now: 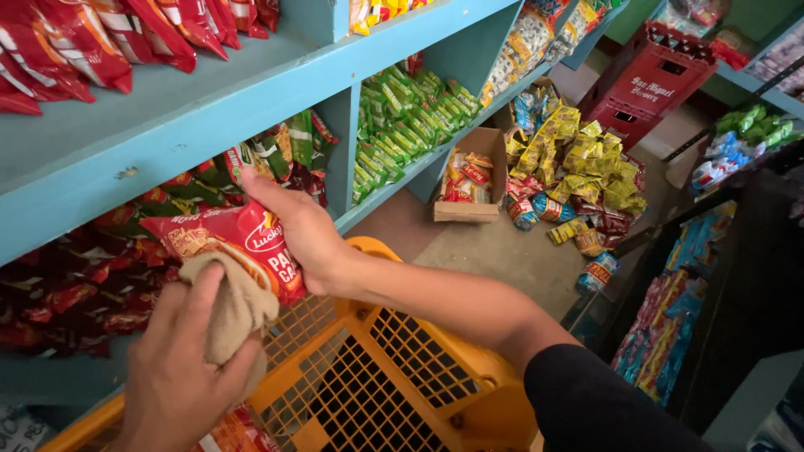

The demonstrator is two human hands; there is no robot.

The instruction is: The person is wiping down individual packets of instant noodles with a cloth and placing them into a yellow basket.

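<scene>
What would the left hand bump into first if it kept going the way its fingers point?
Probably the red snack packet: the left hand presses a beige cloth against it, held by the right hand.

Soft even daylight; wide-angle edge distortion

Light blue wooden shelves run along the left, their compartments packed with red snack bags above and green packets further along. The bare concrete floor bears an open cardboard box of packets beside a loose heap of yellow and blue packets, with a red plastic crate behind it. On the right stands a dark rack hung with colourful sachets, and even daylight fills the narrow aisle.
</scene>
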